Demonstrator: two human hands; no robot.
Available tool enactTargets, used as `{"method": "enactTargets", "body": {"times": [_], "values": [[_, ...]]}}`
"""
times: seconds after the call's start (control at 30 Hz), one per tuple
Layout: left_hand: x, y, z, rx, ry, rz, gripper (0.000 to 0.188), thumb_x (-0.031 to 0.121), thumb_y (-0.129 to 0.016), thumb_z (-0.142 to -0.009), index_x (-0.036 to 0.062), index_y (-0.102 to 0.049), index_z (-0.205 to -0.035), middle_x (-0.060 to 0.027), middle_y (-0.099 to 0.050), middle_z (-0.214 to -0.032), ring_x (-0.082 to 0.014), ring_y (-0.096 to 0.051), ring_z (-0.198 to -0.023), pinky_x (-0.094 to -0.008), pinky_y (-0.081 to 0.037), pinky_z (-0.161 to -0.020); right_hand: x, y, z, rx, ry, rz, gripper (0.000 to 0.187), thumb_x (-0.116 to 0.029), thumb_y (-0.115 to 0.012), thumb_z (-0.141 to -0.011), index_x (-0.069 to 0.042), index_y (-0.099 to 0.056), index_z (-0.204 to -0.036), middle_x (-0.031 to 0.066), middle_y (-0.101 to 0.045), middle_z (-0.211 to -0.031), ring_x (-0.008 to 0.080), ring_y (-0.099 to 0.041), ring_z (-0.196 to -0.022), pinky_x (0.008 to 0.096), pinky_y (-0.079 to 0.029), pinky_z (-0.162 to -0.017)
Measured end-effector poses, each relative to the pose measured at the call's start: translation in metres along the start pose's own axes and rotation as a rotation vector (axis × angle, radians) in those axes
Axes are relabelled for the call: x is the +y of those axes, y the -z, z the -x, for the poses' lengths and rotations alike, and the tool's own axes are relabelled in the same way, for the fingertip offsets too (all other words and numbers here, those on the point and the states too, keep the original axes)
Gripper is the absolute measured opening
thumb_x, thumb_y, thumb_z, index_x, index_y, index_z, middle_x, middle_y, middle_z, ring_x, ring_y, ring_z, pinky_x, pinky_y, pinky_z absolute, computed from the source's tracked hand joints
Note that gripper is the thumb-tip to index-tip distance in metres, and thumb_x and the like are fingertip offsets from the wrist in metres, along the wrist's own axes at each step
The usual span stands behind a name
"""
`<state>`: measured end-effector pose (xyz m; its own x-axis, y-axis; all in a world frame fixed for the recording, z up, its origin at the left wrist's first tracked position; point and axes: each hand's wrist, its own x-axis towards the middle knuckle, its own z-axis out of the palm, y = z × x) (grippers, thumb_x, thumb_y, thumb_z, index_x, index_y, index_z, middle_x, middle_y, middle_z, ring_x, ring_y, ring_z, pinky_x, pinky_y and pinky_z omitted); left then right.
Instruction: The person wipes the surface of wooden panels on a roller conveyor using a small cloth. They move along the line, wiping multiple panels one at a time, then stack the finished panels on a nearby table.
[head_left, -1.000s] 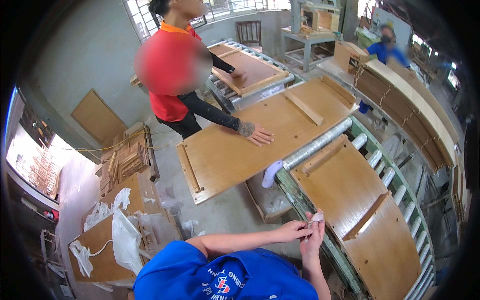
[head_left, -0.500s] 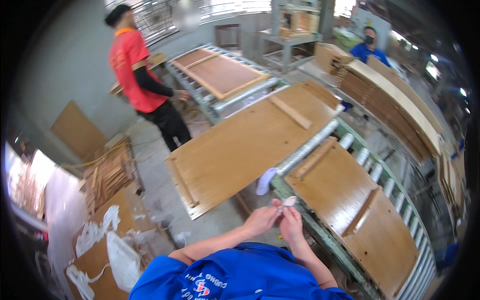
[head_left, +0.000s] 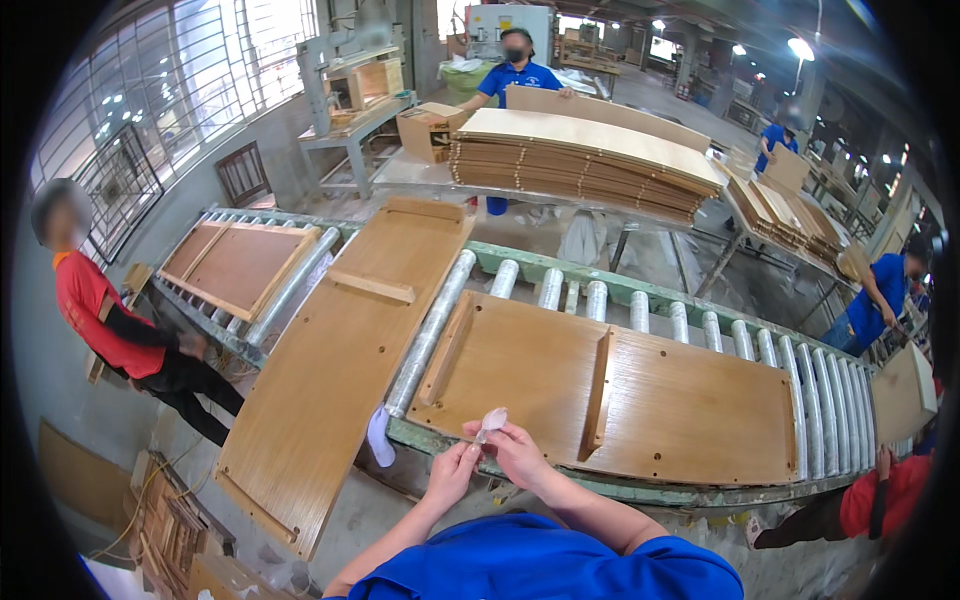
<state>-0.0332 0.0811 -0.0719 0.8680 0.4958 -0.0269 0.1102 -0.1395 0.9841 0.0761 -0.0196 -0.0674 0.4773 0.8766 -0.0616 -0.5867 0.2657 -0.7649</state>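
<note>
As left hand point(head_left: 453, 474) and right hand point(head_left: 519, 456) pinch a pale scrap point(head_left: 494, 419) by the conveyor's near edge point(head_left: 410, 434), this handling step seemingly calls for steady fingers point(head_left: 507, 438).

Cardboard box point(head_left: 428, 134) beside stacked boards point(head_left: 575, 170), worker in blue point(head_left: 516, 80) behind; barred window point(head_left: 205, 75) upper left

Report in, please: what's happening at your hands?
Left fingers, right fingers: both on small whitish item. Wooden panel just beyond, on rollers. Nothing visibly blocking.
</note>
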Motion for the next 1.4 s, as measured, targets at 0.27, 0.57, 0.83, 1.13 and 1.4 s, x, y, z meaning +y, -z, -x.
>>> {"method": "enactTargets", "body": {"times": [0.27, 0.57, 0.83, 1.13, 1.4], "values": [[0.015, -0.014, -0.026, -0.167, -0.127, 0.043, 0.029, 0.024, -0.043, -0.094, 0.0017, -0.058, -0.083, -0.0016, -0.054, -0.064, -0.0124, -0.051, -0.059, -0.0289, -0.042, -0.054, -0.022, 0.006, 0.002, 0.052, 0.066, 0.01, 0.027, -0.018, -0.043, -0.093, 0.0, -0.055, -0.11, 0.0043, -0.058, -0.089, 0.011, -0.054, -0.074, 0.0254, -0.046, -0.066], [0.024, 0.041, -0.054, -0.479, 0.341, 0.638, 0.031, 0.033, -0.043, -0.094, 0.0053, -0.055, -0.084, -0.0025, -0.055, -0.073, -0.0126, -0.054, -0.063, -0.0308, -0.05, -0.058, 0.002, -0.034, -0.017, 0.152, 0.21, 0.064, 0.027, -0.017, -0.043, -0.094, -0.001, -0.055, -0.113, -0.004, -0.052, -0.073, 0.0035, -0.047, -0.065, 0.02, -0.042, -0.061], [-0.001, 0.09, -0.058, -0.391, -0.202, 0.229, 0.032, 0.026, -0.042, -0.095, 0.0049, -0.052, -0.074, -0.0004, -0.051, -0.067, -0.0074, -0.047, -0.062, -0.024, -0.036, -0.052, 0.044, -0.077, -0.05, 0.253, 0.282, 0.168, 0.027, -0.017, -0.043, -0.094, 0.0, -0.055, -0.113, 0.0004, -0.057, -0.087, 0.0067, -0.051, -0.074, 0.0222, -0.043, -0.069], [-0.033, 0.152, -0.06, -0.552, 0.296, 0.751, 0.035, 0.034, -0.042, -0.094, 0.0029, -0.056, -0.105, -0.0041, -0.059, -0.088, -0.0121, -0.057, -0.079, -0.0257, -0.046, -0.074, 0.053, -0.117, -0.084, 0.264, 0.1, 0.041, 0.029, -0.01, -0.043, -0.091, 0.003, -0.05, -0.117, 0.0094, -0.056, -0.109, 0.0148, -0.055, -0.098, 0.0282, -0.046, -0.08], [-0.022, 0.183, -0.051, -0.427, -0.02, 0.436, 0.034, 0.034, -0.043, -0.094, 0.006, -0.059, -0.083, 0.0004, -0.055, -0.07, -0.0079, -0.052, -0.069, -0.0229, -0.04, -0.061, 0.072, -0.123, -0.108, 0.108, 0.01, 0.147, 0.026, -0.009, -0.044, -0.091, 0.008, -0.05, -0.11, 0.0167, -0.051, -0.118, 0.0211, -0.054, -0.099, 0.0308, -0.044, -0.083]]}}
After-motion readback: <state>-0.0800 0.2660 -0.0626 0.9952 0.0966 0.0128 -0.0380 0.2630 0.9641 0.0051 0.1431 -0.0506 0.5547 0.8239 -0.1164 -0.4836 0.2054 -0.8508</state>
